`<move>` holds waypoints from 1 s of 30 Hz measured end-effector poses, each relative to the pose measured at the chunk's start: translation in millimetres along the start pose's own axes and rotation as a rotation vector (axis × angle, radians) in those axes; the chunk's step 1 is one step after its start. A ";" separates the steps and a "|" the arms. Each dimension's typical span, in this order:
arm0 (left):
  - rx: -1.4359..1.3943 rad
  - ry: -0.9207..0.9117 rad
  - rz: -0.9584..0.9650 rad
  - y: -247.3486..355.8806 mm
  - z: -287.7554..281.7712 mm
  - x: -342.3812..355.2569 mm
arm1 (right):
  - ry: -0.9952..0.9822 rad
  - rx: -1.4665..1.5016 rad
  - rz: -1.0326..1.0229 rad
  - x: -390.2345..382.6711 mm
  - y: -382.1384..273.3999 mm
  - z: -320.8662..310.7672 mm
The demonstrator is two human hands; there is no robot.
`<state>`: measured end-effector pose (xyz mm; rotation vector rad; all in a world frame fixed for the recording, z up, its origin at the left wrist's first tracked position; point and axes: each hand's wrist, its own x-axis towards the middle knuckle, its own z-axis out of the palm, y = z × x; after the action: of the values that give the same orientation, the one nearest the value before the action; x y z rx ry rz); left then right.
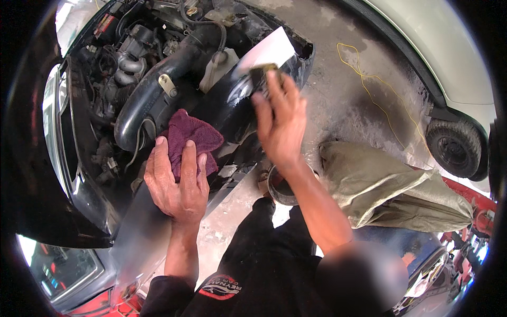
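- We are pressing our left hand [177, 182] flat, fingers spread a little, on a maroon rag [191, 138] lying on the dark car fender [224, 103]; the rag is bunched under and just beyond our fingertips, beside the open engine bay [132, 68].
- We are holding our right hand [281, 124] up and to the right of the left one, fingers closed around a small dark block [262, 74], seemingly a sanding block, though blur is hiding its detail; it is touching the fender's front end.
- The block's long axis seems to be running along our fingers, pointing away from us toward the front edge of the fender.
- A white sheet [269, 50] is lying just beyond the block.
- We are judging that the block could slip off the curved fender, since only the fingertips are gripping it.
- We are judging that the loose rag could slide left into the engine bay if our left palm shifts.
- A round metal can [280, 187] is sitting below our right wrist, near our elbow's path, so a careless pull back could knock it.
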<state>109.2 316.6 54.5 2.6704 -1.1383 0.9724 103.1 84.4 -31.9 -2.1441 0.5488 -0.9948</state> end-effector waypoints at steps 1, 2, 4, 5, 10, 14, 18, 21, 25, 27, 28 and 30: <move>-0.005 0.001 0.003 -0.3 0.1 0.1 | 0.062 0.005 -0.058 2.9 4.7 1.2; -0.005 -0.019 -0.005 -0.6 0.0 -0.2 | 0.095 0.006 -0.098 9.4 14.5 4.0; -0.007 0.003 0.031 -1.2 0.4 0.6 | 0.147 -0.051 -0.002 34.5 34.0 9.0; -0.019 0.020 0.038 -1.3 1.5 1.3 | 0.104 -0.031 0.073 48.9 38.2 8.3; -0.037 0.095 0.038 -0.1 2.3 6.2 | 0.076 -0.044 -0.001 7.7 1.3 -0.8; -0.047 0.060 0.018 3.8 -1.2 12.1 | 0.078 -0.015 -0.111 19.9 26.1 5.4; -0.045 0.025 0.045 18.8 15.6 27.9 | 0.102 0.068 0.144 65.6 63.0 6.8; 0.021 -0.013 0.121 45.1 57.9 55.2 | 0.183 0.094 0.067 49.5 93.2 3.9; 0.089 0.098 0.172 99.9 137.1 111.5 | 0.156 0.483 0.529 2.0 120.4 -26.3; 0.092 0.116 0.168 127.5 166.8 138.3 | 0.163 0.571 0.583 -13.9 128.9 -46.8; 0.094 0.090 0.162 139.6 175.7 146.6 | 0.215 0.598 0.648 -18.3 131.8 -55.8; 0.048 0.061 0.198 153.1 184.2 158.7 | 0.236 0.638 0.513 -20.9 134.8 -67.5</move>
<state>185.6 51.2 -24.9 2.5824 -1.4040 1.1155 26.3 -20.4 -111.1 -1.2487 0.7290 -0.9625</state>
